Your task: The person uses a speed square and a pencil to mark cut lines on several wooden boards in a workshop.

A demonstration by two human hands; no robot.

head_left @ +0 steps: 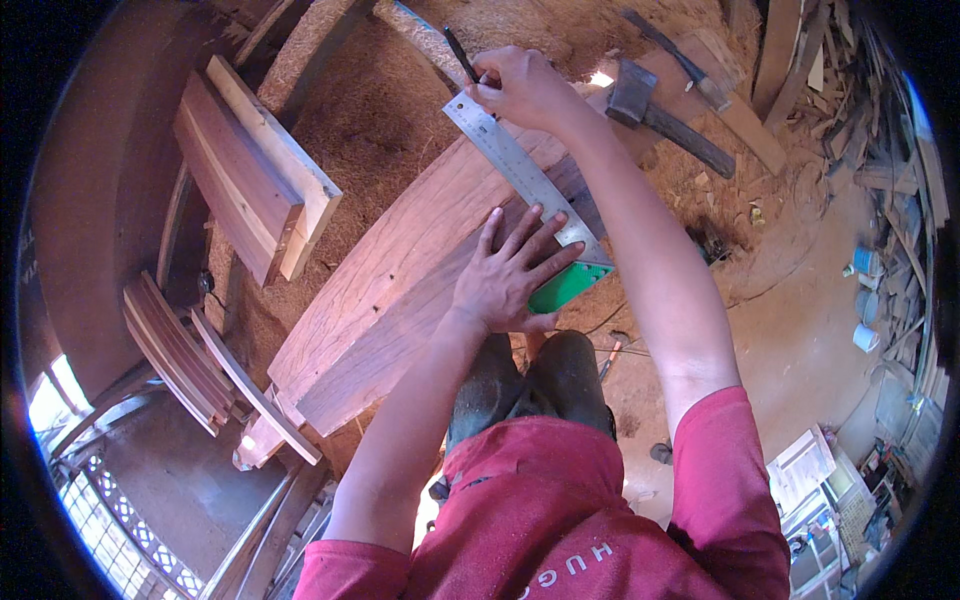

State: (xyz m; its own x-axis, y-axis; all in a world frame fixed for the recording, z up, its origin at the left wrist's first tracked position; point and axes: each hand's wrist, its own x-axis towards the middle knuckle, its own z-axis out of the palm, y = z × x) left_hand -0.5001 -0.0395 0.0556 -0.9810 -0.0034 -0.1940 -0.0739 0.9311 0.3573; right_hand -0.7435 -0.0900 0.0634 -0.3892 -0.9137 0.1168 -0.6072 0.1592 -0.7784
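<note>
Pale capital letters (574, 566) stand upside down on the front of the red shirt (540, 470), running down to the lower edge; on the square's steel blade (518, 172), the fine scale markings are too small to read

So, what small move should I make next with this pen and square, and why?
I'd probably set the tip of the dark pen against the steel blade: your right hand holds it by the blade's far end, and your left hand, fingers spread over the blade near the green handle, seems to steady it. The tip itself isn't clear to see.
</note>
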